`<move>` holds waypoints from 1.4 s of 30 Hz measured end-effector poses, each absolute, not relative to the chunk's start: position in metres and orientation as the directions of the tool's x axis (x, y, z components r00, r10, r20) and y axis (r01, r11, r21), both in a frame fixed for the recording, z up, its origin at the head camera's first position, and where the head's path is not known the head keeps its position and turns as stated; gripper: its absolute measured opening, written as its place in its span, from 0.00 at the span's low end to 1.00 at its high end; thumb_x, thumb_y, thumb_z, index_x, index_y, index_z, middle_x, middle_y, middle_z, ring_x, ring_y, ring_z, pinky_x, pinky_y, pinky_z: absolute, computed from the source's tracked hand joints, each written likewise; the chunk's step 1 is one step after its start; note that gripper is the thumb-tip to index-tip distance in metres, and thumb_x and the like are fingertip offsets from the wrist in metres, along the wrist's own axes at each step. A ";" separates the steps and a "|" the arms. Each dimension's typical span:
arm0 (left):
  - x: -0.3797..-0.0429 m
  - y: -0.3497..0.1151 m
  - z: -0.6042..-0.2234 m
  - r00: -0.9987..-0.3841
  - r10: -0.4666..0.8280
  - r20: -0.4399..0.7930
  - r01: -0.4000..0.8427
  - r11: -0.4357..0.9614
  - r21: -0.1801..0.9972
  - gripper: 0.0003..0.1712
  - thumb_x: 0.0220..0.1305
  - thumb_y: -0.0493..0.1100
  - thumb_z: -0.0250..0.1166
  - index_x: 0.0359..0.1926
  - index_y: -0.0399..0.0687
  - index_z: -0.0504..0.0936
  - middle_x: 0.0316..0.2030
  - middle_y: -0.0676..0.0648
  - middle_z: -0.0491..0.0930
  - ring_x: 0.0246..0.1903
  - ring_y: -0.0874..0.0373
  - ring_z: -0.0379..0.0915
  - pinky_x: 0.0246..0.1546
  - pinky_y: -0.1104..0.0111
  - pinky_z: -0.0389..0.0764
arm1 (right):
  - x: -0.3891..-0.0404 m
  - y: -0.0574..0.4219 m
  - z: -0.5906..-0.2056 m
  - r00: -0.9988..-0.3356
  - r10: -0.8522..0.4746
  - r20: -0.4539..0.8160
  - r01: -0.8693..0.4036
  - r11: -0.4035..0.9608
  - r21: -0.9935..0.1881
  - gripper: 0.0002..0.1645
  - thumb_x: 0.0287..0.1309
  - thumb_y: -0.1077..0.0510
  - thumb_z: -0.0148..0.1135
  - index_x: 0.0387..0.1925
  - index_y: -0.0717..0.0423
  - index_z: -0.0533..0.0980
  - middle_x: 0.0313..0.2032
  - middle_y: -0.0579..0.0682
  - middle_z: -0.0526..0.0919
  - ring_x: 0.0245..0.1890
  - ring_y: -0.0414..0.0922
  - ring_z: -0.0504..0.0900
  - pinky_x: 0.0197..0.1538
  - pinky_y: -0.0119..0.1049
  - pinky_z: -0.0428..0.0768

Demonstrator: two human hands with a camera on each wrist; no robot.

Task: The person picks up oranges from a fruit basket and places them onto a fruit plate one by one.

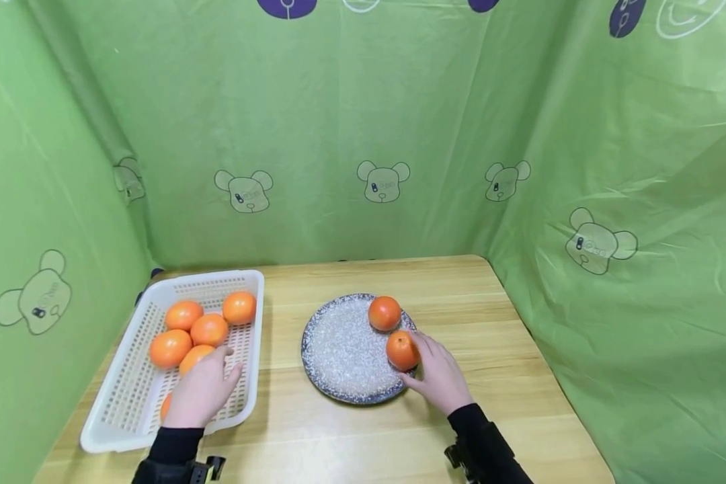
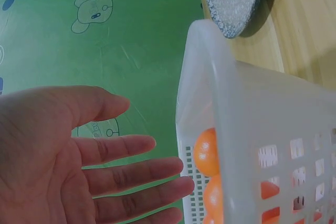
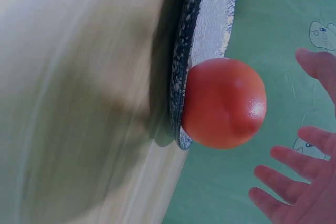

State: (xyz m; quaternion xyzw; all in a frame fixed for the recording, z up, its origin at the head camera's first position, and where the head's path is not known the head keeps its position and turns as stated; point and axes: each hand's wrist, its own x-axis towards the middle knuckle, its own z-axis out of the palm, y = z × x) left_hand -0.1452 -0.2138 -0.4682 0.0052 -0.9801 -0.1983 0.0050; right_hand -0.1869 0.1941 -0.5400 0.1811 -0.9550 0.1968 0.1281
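My left hand (image 1: 201, 392) hovers over the white plastic basket (image 1: 254, 376), fingers spread and nothing in them. Several oranges (image 1: 209, 330) lie in that basket, one of them partly hidden under this hand. In the left wrist view the fingers (image 2: 142, 170) extend straight towards the basket rim (image 2: 202, 61). On the right, a round speckled plate (image 1: 345, 349) carries two more oranges of a redder tone, the farther one (image 1: 384, 313) and the nearer one (image 1: 402, 351). Beside the nearer orange is my right hand (image 1: 440, 373); its spread fingers (image 3: 294, 158) stand apart from the fruit (image 3: 224, 103) in the right wrist view.
Basket and plate stand side by side on a light wooden table (image 1: 508, 383), with bare wood between them. A green curtain (image 1: 314, 134) printed with bear heads encloses the table at the back and both sides.
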 end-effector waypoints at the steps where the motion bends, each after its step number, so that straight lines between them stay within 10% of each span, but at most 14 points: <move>1: -0.145 -0.215 -0.469 -1.000 -0.010 0.018 -0.002 0.921 0.388 0.27 0.62 0.47 0.56 0.55 0.30 0.70 0.45 0.30 0.76 0.43 0.37 0.74 0.36 0.48 0.74 | -0.184 0.195 -0.540 -0.899 -0.297 0.322 -0.400 0.857 -0.326 0.52 0.39 0.43 0.73 0.64 0.59 0.63 0.59 0.61 0.69 0.58 0.56 0.68 0.59 0.53 0.65; 9: -0.151 -0.224 -0.474 -0.999 -0.007 0.034 0.006 0.925 0.379 0.27 0.61 0.46 0.57 0.54 0.28 0.70 0.42 0.30 0.77 0.42 0.37 0.74 0.38 0.48 0.74 | -0.166 0.194 -0.547 -0.888 -0.325 0.326 -0.421 0.860 -0.288 0.52 0.37 0.41 0.73 0.62 0.59 0.65 0.57 0.59 0.72 0.56 0.55 0.71 0.56 0.52 0.69; 16: -0.170 -0.238 -0.469 -0.997 0.021 0.077 0.047 0.937 0.346 0.09 0.58 0.42 0.58 0.34 0.39 0.73 0.14 0.49 0.65 0.16 0.55 0.65 0.16 0.64 0.64 | -0.161 0.189 -0.548 -0.892 -0.328 0.310 -0.420 0.855 -0.304 0.50 0.39 0.40 0.72 0.62 0.59 0.66 0.57 0.59 0.72 0.56 0.55 0.71 0.57 0.52 0.68; 23: -0.197 -0.251 -0.464 -0.994 0.048 -0.099 0.013 0.944 0.329 0.10 0.57 0.40 0.58 0.36 0.37 0.73 0.23 0.44 0.72 0.23 0.49 0.70 0.23 0.58 0.70 | -0.163 0.194 -0.545 -0.913 -0.309 0.265 -0.388 0.858 -0.336 0.49 0.41 0.41 0.71 0.63 0.58 0.65 0.59 0.58 0.70 0.58 0.54 0.69 0.60 0.51 0.66; 28: -0.195 -0.250 -0.475 -0.884 -0.160 -0.439 -0.453 0.528 0.718 0.06 0.58 0.40 0.52 0.36 0.42 0.69 0.39 0.40 0.68 0.34 0.46 0.68 0.32 0.60 0.72 | -0.161 0.200 -0.546 -0.921 -0.293 0.256 -0.370 0.863 -0.344 0.49 0.41 0.41 0.71 0.63 0.57 0.64 0.59 0.58 0.70 0.59 0.54 0.69 0.60 0.50 0.65; 33: -0.186 -0.249 -0.483 -0.744 -0.264 -0.614 -0.661 0.158 0.734 0.20 0.49 0.36 0.58 0.46 0.41 0.69 0.44 0.41 0.67 0.39 0.45 0.69 0.32 0.61 0.75 | -0.161 0.203 -0.547 -0.913 -0.299 0.278 -0.385 0.858 -0.342 0.48 0.41 0.41 0.71 0.62 0.57 0.65 0.58 0.58 0.71 0.58 0.54 0.69 0.59 0.51 0.66; 37: -0.185 -0.254 -0.485 -0.724 -0.277 -0.632 -0.686 0.195 0.701 0.25 0.41 0.34 0.64 0.46 0.36 0.71 0.42 0.42 0.67 0.40 0.46 0.67 0.32 0.62 0.72 | -0.163 0.204 -0.548 -0.898 -0.309 0.314 -0.408 0.853 -0.325 0.48 0.40 0.42 0.72 0.62 0.57 0.66 0.58 0.58 0.71 0.57 0.54 0.70 0.58 0.52 0.67; 42: -0.200 -0.266 -0.481 -0.840 -0.082 -0.537 -0.460 0.633 0.622 0.28 0.37 0.34 0.68 0.45 0.38 0.71 0.44 0.40 0.64 0.41 0.45 0.62 0.37 0.61 0.68 | -0.169 0.201 -0.545 -0.866 -0.338 0.369 -0.456 0.836 -0.305 0.48 0.40 0.43 0.72 0.61 0.58 0.67 0.57 0.59 0.72 0.56 0.54 0.71 0.57 0.52 0.68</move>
